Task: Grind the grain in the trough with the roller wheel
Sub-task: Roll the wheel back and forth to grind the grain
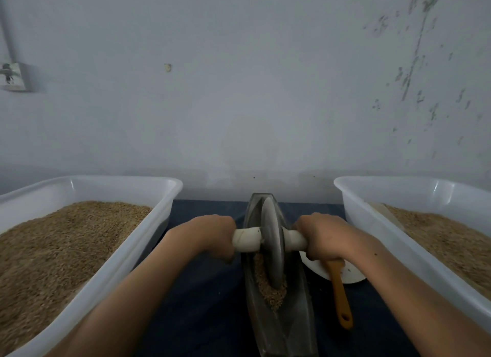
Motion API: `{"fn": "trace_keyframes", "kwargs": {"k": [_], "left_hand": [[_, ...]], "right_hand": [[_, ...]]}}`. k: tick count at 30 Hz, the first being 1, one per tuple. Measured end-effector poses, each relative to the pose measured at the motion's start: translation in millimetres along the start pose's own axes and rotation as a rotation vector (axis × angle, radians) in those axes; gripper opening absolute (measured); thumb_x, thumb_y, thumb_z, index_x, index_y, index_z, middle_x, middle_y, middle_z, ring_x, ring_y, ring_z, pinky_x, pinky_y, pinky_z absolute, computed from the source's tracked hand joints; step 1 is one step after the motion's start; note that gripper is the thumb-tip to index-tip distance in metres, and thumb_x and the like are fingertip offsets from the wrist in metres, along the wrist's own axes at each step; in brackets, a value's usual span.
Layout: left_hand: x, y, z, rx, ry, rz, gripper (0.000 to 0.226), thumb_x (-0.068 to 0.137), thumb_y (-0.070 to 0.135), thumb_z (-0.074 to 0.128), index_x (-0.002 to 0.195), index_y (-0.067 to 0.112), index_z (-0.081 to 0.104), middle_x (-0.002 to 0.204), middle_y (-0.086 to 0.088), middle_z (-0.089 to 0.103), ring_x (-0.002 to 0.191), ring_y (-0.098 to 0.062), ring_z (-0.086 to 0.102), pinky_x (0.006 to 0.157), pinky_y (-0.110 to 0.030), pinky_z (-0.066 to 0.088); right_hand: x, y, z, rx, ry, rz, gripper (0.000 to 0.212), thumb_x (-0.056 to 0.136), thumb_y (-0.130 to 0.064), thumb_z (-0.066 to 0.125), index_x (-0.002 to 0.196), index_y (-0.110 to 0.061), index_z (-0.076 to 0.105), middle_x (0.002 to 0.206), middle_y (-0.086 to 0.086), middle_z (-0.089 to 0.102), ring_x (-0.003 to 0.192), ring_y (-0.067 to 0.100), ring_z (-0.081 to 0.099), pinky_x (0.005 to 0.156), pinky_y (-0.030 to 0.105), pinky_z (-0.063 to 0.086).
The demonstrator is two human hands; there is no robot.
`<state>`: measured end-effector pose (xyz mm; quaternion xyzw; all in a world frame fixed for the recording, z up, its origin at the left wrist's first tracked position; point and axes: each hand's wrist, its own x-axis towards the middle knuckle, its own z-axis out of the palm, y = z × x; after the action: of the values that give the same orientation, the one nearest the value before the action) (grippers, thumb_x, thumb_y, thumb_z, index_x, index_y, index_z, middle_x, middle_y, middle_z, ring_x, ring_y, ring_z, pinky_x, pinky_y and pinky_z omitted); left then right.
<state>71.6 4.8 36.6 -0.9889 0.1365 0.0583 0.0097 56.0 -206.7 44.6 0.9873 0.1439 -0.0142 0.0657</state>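
Head view: left hand point(212, 237), right hand point(322, 237) wrapped round white axle handles point(245, 241) of grey metal roller wheel point(271, 245); likely heavy, rigid, rolls through loose grain point(272, 293) in boat-shaped trough point(297, 327).

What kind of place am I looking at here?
Probably a small, plain grain-processing workroom: two white tubs of grain flank a metal trough with a roller wheel, on a dark cloth against a bare, stained wall.

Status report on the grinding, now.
Left hand and right hand grip the wheel's white handles. Roller wheel upright in trough, in grain. Nothing blocking.
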Motion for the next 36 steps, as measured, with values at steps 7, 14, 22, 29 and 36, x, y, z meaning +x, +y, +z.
{"fn": "trace_keyframes", "kwargs": {"k": [7,14,22,29,36], "left_hand": [[3,7,11,0.127,0.395,-0.052,0.024,0.083,0.027,0.060,0.105,0.021,0.053,0.100,0.000,0.062,0.087,-0.019,0.058,0.068,-0.029,0.036],[3,7,10,0.154,0.413,-0.033,0.025,0.084,0.027,0.060,0.107,0.021,0.053,0.101,0.000,0.062,0.091,-0.019,0.059,0.070,-0.028,0.038],[-1,1,-1,-0.013,-0.003,-0.014,0.045,0.076,0.026,0.072,0.117,0.016,0.056,0.106,-0.004,0.063,0.090,-0.018,0.058,0.073,-0.028,0.043],[9,3,16,0.138,0.491,-0.041,0.023,0.084,0.028,0.058,0.105,0.022,0.052,0.099,0.000,0.062,0.089,-0.019,0.059,0.067,-0.029,0.036],[6,3,11,0.145,0.367,-0.021,0.028,0.082,0.027,0.062,0.108,0.020,0.056,0.102,-0.001,0.063,0.092,-0.019,0.060,0.069,-0.028,0.038]], "right_hand": [[12,-4,20,0.001,0.333,0.088,0.018,0.088,-0.011,0.052,0.102,-0.022,0.052,0.100,0.001,0.062,0.091,0.023,0.060,0.068,0.030,0.036],[12,-2,20,0.010,0.331,0.068,0.018,0.089,-0.012,0.053,0.104,-0.022,0.051,0.101,0.001,0.062,0.092,0.021,0.060,0.069,0.030,0.038],[3,-1,-1,-0.021,0.004,0.007,0.026,0.083,-0.012,0.061,0.108,-0.017,0.058,0.095,0.002,0.061,0.081,0.019,0.058,0.063,0.027,0.039],[13,-5,23,-0.001,0.405,0.081,0.013,0.089,-0.012,0.051,0.093,-0.022,0.044,0.096,0.000,0.061,0.087,0.022,0.058,0.066,0.030,0.032],[9,-3,13,-0.005,0.240,0.053,0.021,0.087,-0.010,0.055,0.105,-0.021,0.053,0.102,0.002,0.062,0.092,0.022,0.059,0.069,0.030,0.037]]}}
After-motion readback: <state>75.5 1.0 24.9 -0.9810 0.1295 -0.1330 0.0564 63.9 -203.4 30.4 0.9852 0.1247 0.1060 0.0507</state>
